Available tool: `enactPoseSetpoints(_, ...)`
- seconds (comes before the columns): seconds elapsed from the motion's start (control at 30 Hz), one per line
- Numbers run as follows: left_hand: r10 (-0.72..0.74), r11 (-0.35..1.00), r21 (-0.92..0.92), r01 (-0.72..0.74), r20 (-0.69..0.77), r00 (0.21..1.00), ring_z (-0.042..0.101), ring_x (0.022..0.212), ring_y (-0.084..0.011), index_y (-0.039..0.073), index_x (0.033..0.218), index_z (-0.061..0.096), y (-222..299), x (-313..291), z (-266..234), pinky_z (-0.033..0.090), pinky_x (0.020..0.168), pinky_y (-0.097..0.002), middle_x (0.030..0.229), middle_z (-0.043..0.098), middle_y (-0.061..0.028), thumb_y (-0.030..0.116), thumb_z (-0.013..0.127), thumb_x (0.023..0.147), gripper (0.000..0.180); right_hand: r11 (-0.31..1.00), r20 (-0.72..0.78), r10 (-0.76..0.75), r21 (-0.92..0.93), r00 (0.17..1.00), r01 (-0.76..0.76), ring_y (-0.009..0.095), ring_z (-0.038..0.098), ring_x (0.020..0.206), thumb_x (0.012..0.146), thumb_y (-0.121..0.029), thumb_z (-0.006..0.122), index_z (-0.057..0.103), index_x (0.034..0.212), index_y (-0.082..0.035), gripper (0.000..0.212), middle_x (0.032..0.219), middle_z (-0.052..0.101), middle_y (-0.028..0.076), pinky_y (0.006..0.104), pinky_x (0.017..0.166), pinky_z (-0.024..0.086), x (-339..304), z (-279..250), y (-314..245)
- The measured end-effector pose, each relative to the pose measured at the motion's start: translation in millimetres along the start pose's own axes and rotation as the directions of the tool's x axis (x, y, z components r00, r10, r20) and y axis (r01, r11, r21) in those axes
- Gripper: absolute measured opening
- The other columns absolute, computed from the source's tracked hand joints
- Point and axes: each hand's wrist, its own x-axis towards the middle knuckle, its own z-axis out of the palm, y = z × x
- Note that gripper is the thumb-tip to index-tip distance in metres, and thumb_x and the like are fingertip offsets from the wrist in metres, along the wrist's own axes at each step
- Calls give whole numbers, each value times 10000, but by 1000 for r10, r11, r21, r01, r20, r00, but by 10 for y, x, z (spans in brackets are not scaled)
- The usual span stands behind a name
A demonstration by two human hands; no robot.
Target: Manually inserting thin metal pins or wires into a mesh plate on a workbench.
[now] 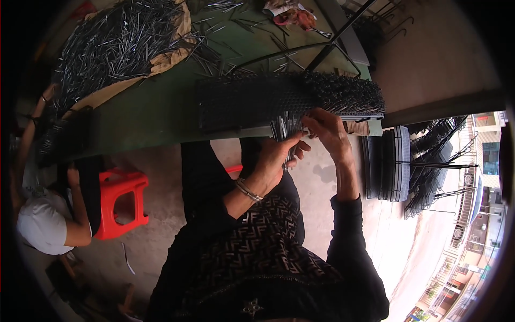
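Observation:
In my left hand (pixel 274 160) is an upright bundle of thin metal rods (pixel 286 125), with the fingers wrapped round it and the thumb pointing toward my other hand. The fingertips of my right hand (pixel 331 137) are pinched together just right of the bundle's top; what they hold is hidden. Both hands are at the near edge of a long black mesh rack (pixel 247 102) lying on the green table (pixel 161 115). Many short dark pieces (pixel 346 96) stick up densely from the rack's right part; its left part shows bare mesh.
A large heap of metal rods (pixel 120 45) lies on brown paper (pixel 104 95) at the far left. Black bars (pixel 324 51) rise behind the rack. Stacked mesh racks (pixel 391 163) stand at right. A red stool (pixel 123 198) and a person in white (pixel 45 222) are at left.

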Motion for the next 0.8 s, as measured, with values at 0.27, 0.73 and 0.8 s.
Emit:
enactPoseSetpoints(0.27, -10, 998, 63, 6, 66, 998, 606, 724, -97, 74, 1132, 628, 105, -24, -74, 341, 493, -197, 1016, 705, -76, 240, 611, 951, 245, 992, 50, -3, 128, 999, -4, 113, 587, 673, 874, -120, 630, 681, 942, 27, 170, 794, 641, 55, 251, 616, 474, 91, 11, 5)
enactPoseSetpoints(0.73, -45, 997, -61, 46, 14, 999, 678, 931, -197, 87, 1221, 593, 67, 129, -262, 546, 691, -331, 1114, 684, -119, 444, 580, 960, 442, 974, -295, -212, 19, 932, 227, 155, 688, 751, 927, -52, 563, 626, 986, 33, 122, 836, 698, 103, 263, 687, 554, 325, -91, -207)
enactPoseSetpoints(0.8, -105, 990, -88, 110, 59, 993, 680, 937, -222, 77, 1230, 574, 3, 170, -280, 564, 720, -355, 1084, 680, -147, 413, 564, 976, 422, 954, -457, -277, -25, 845, 299, 155, 701, 764, 945, -60, 553, 624, 997, 30, 127, 846, 702, 103, 267, 702, 565, 495, -32, -126)
